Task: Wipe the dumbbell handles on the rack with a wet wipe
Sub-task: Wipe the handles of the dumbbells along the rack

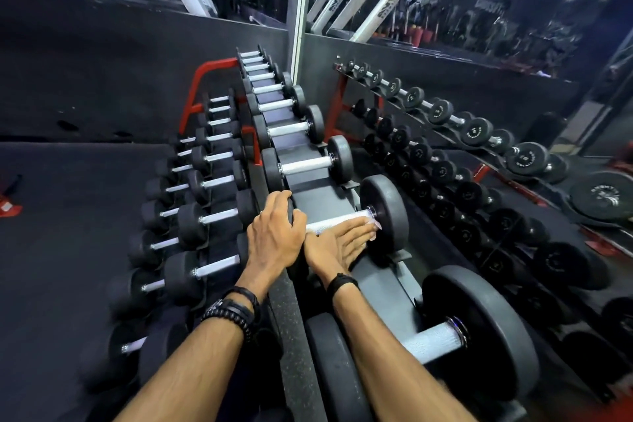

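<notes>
The top tier of the rack (pixel 310 200) holds a row of black dumbbells with knurled silver handles. My left hand (pixel 274 238) grips the left head of the second-nearest dumbbell, fingers curled over its top. My right hand (pixel 337 245) lies flat along that dumbbell's handle (pixel 327 223), fingers straight and reaching the right head (pixel 388 212). A small whitish scrap, possibly the wet wipe (pixel 373 223), shows at the fingertips; the rest is hidden under the hand. The nearest dumbbell handle (pixel 431 341) lies below my right forearm.
Smaller dumbbells fill the lower tier (pixel 205 216) on the left. A second red-framed rack (pixel 445 147) of round dumbbells stands to the right, with weight plates (pixel 601 195) beyond it. Mirrors line the back wall. Black rubber floor (pixel 68 216) spreads out on the left.
</notes>
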The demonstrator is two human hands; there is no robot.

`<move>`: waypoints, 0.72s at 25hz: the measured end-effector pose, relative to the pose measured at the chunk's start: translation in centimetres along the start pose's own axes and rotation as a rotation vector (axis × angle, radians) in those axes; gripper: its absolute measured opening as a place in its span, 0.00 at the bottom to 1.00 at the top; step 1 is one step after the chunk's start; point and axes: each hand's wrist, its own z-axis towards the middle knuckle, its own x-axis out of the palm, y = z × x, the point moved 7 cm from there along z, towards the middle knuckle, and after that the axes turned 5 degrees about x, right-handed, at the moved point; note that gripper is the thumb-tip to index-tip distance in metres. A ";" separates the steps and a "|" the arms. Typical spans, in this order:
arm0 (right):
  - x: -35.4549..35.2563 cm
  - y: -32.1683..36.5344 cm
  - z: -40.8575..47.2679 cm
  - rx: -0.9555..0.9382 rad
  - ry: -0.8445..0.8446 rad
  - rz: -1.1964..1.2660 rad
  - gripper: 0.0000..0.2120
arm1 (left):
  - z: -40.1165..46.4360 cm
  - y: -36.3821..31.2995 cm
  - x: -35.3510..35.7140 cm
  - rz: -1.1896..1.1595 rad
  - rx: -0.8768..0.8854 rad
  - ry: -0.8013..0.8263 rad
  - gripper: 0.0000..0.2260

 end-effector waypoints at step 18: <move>-3.3 2.4 3.2 -0.783 -0.124 -1.198 0.21 | -0.1 0.3 0.3 -0.010 0.000 0.029 0.18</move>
